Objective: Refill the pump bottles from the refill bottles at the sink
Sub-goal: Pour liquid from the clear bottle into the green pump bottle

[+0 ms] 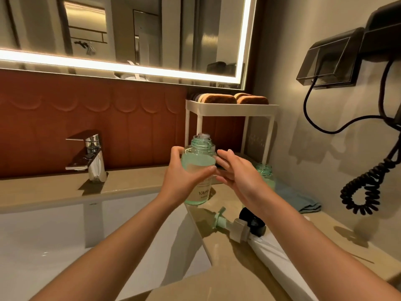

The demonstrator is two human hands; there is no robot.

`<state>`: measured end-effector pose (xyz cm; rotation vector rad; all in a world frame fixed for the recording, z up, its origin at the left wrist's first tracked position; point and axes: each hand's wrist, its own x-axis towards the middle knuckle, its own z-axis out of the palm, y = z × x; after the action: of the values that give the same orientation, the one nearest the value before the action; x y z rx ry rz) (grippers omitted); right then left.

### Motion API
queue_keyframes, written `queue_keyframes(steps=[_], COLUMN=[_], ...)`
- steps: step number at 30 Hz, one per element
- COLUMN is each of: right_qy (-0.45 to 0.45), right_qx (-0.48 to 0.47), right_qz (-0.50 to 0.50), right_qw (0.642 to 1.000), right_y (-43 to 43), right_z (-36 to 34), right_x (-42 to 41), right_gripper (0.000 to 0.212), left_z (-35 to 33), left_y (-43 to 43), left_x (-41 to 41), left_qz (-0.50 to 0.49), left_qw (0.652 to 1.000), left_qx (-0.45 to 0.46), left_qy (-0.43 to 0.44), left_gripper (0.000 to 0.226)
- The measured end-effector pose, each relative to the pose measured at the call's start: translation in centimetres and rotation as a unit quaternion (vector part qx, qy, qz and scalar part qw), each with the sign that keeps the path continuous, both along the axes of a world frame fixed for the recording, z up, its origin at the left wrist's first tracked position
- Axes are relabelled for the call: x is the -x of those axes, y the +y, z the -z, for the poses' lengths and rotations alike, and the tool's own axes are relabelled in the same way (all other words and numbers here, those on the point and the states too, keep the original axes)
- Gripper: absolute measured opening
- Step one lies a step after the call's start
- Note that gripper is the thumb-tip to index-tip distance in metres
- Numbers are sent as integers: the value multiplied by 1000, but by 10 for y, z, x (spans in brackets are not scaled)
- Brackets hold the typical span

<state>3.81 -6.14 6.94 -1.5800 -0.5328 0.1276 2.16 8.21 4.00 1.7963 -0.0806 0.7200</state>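
L hand [183, 175] gripping clear green-tinted open-necked bottle [198, 160], upright at beige counter [130, 183] edge, just R of white sink [54, 235]. R hand [236, 170] flat, fingers straight, holding nothing, just beside bottle. Mint-green pump head [219, 220] lying on counter nearby.

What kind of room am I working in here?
Most likely a hotel bathroom: a sink with chrome tap, a backlit mirror above, and a wall-mounted hair dryer with coiled cord.
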Motion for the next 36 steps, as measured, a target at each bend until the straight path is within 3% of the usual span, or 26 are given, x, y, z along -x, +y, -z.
queue_keyframes(steps=[4, 8, 13, 20, 28, 36], right_qy=[-8, -83, -108, -69, -23, -45], right_qx=[19, 38, 77, 62, 40, 10], right_qz=[-1, 107, 184, 122, 97, 130], right_qw=[1000, 990, 974, 988, 994, 991], right_y=[16, 30, 51, 66, 70, 79], right_z=[7, 23, 33, 34, 43, 55], right_x=[0, -19, -61, -95, -110, -117], right_gripper=[43, 41, 67, 95, 69, 82], left_z=[1, -5, -12, -10, 1, 3], left_y=[24, 35, 49, 65, 72, 73], left_x=[23, 40, 50, 57, 54, 51], left_qz=[3, -12, -1, 5, 4, 1], left_qw=[999, 997, 995, 994, 992, 992], left_qx=[42, 74, 87, 80, 93, 95], left_qy=[24, 29, 50, 75, 84, 85], left_gripper=[65, 62, 76, 80, 81, 78])
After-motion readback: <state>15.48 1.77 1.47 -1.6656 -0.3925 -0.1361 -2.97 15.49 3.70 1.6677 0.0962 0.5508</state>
